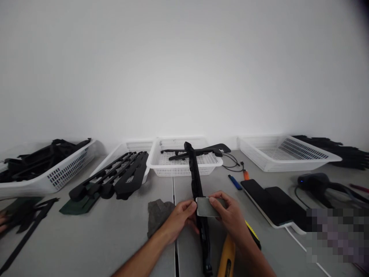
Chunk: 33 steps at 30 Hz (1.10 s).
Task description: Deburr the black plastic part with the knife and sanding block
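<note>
The left hand (pixel 183 216) steadies a long black plastic strip (pixel 196 177), its length running away toward the tabletop's (pixel 115 238) far edge, while the right hand (pixel 229 211) grips a gray-green rectangular pad (pixel 208 207) across it.

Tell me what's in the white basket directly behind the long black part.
Black pieces lie in the basket; the long black part crosses in front, hiding what is behind it.

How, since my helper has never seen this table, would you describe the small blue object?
On the grey table, find the white perforated plastic basket straight ahead. Right of its near corner lies a short, slim blue strip. Its blue colour separates it from the small orange piece and the black-faced slabs beside it.
</note>
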Available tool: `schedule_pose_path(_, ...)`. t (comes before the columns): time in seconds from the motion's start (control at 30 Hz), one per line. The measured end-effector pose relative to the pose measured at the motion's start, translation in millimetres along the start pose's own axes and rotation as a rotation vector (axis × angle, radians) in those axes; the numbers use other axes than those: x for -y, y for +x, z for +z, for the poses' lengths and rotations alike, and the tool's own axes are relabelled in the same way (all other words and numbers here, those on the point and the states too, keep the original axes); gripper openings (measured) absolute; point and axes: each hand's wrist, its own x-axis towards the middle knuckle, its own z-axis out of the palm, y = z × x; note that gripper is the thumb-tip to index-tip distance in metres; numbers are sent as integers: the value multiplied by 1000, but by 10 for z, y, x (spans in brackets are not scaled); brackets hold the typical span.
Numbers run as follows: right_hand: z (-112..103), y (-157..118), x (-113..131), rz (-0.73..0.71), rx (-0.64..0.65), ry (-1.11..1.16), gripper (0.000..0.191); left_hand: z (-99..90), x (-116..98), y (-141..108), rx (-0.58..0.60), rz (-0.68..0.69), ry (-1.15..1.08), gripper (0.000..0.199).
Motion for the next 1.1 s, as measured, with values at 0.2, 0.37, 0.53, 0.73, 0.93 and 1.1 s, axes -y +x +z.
schedule_pose_path(0.2,-21,4,-9,-33,-33,-51,40,-10,20,3,-45,-1,-2,57)
schedule_pose_path(0.37,-36,18,1,-1,-77,-39,41,-18,25,1,-80,14,-16,50)
schedule_pose_path(0.53,-54,27,-18,70,-135,-9,42,-31,1,6,-122,35,-53,50)
schedule_pose_path(0.73,-54,40,-91,100,-73,110,44,-8,-36,-3,-93,30,-72,50)
schedule_pose_path(0.93,-46,41,-138,77,-93,126,45,0,-43,-2,-72,30,-49,55)
schedule_pose_path(1.1,-9,20,-89,28,28,83,48,-6,-23,-1,-48,11,-33,55)
